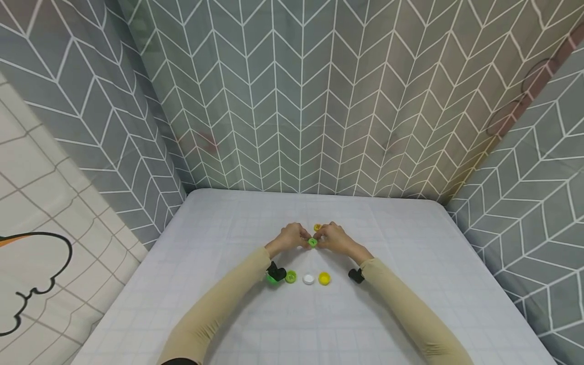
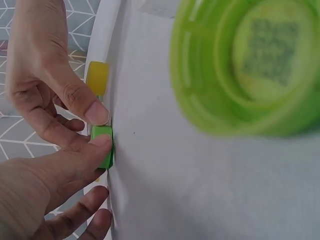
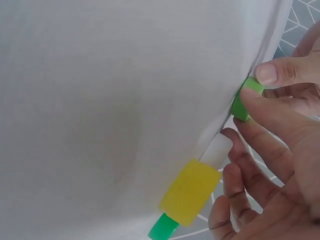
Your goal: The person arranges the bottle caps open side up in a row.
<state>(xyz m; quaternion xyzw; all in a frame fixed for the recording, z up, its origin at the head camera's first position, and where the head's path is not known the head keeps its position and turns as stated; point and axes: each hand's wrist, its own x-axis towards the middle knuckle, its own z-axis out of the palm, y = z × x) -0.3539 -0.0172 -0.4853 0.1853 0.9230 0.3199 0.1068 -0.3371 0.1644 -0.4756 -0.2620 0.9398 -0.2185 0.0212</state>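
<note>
Both hands meet over the far part of the table around a small round green cap (image 1: 313,242). My left hand (image 1: 292,236) pinches it between thumb and fingers, and in the left wrist view the left thumb lies across its green side (image 2: 102,145). From the other side my right hand (image 1: 335,238) pinches the same cap, its thumb pressing near the edge. Just beyond the fingers sits a yellow cap (image 1: 317,227). In the right wrist view a yellow piece (image 3: 190,192) shows beside the right hand, with a darker green piece (image 3: 163,227) at its end.
Nearer my body, a row of round caps lies on the white table (image 1: 255,324): a green one (image 1: 272,279) partly behind the black wrist mount, a light green one (image 1: 290,276), a white one (image 1: 308,279) and a yellow one (image 1: 324,278). Patterned curtains (image 1: 292,101) stand behind the table.
</note>
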